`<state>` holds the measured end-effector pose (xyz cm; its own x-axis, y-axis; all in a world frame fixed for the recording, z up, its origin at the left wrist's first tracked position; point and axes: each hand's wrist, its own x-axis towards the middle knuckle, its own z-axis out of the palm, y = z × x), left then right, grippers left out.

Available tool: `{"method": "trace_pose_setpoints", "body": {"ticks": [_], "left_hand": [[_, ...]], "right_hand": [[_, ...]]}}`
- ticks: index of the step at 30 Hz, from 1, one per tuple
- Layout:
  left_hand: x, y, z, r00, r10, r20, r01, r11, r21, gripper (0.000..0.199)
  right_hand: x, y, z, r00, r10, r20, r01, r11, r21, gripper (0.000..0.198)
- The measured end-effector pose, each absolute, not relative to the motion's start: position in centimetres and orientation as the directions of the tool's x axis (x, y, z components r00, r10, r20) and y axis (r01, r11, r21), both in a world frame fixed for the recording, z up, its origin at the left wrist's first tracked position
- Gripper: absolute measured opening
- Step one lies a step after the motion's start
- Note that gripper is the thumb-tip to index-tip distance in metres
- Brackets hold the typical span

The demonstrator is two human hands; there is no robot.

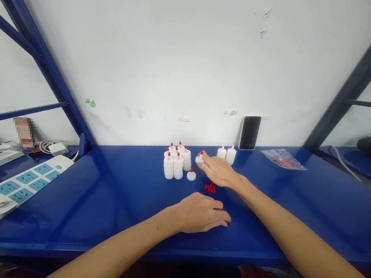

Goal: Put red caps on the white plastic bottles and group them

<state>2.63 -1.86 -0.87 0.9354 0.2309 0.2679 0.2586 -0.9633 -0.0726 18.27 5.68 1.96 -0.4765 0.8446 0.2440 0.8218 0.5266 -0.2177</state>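
Observation:
My right hand (217,168) grips a white spouted lid (199,159) with a red tip, just above the table. Below it on the left sits another white lid (191,176) topped in red. Further left stand several ribbed white columns (178,168) with red tips, which look like stacked lids. Nearer the front edge, my left hand (200,212) lies low over the table, fingers closed; a bit of a small red cap (227,223) shows at its fingertips. Between the hands is a cluster of small red caps (210,188). Two white spouted pieces (230,155) without red tips stand behind my right hand.
A dark-screened device (250,132) leans on the wall behind the blue table (117,193). Right of it lies a clear bag (283,159) with red pieces. A white power strip (20,186) with a plugged-in cable runs along the left side. Blue metal posts (45,64) flank the table.

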Motion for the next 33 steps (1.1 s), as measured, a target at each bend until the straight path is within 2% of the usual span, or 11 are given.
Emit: {"method": "trace_pose_setpoints", "body": {"ticks": [6, 11, 15, 20, 23, 26, 30, 33], "left_hand": [[1.1, -1.4, -0.8, 0.899, 0.271, 0.344, 0.282, -0.959, 0.019, 0.022], [0.1, -1.3, -0.5, 0.889, 0.303, 0.344, 0.307, -0.951, 0.044, 0.019], [0.1, -1.2, -0.5, 0.877, 0.302, 0.373, 0.301, -0.952, 0.063, 0.018], [-0.5, -0.5, -0.6, 0.825, 0.374, 0.424, 0.358, -0.926, 0.121, 0.017], [-1.5, 0.2, -0.5, 0.763, 0.437, 0.476, 0.425, -0.894, 0.139, 0.015], [-2.5, 1.2, -0.2, 0.663, 0.481, 0.574, 0.498, -0.856, 0.142, 0.015], [-3.0, 2.0, -0.3, 0.535, 0.446, 0.717, 0.544, -0.832, 0.112, 0.017], [-3.0, 2.2, -0.5, 0.519, 0.384, 0.764, 0.53, -0.845, 0.065, 0.014]], "right_hand": [[17.7, 5.2, 2.1, -0.597, 0.775, 0.207, 0.754, 0.63, -0.184, 0.04], [17.4, 5.5, 1.7, -0.597, 0.774, 0.211, 0.776, 0.624, -0.091, 0.048], [17.0, 5.6, 1.6, -0.594, 0.783, 0.187, 0.786, 0.614, -0.075, 0.049], [16.8, 5.7, 1.6, -0.584, 0.788, 0.193, 0.793, 0.605, -0.074, 0.047], [16.9, 5.5, 2.0, -0.552, 0.807, 0.212, 0.809, 0.579, -0.099, 0.049], [17.5, 4.7, 2.7, -0.513, 0.808, 0.291, 0.801, 0.572, -0.177, 0.04], [18.0, 3.2, 3.3, -0.604, 0.708, 0.367, 0.623, 0.706, -0.336, 0.021], [17.6, 2.1, 3.1, -0.677, 0.621, 0.394, 0.507, 0.782, -0.362, 0.028]]}}
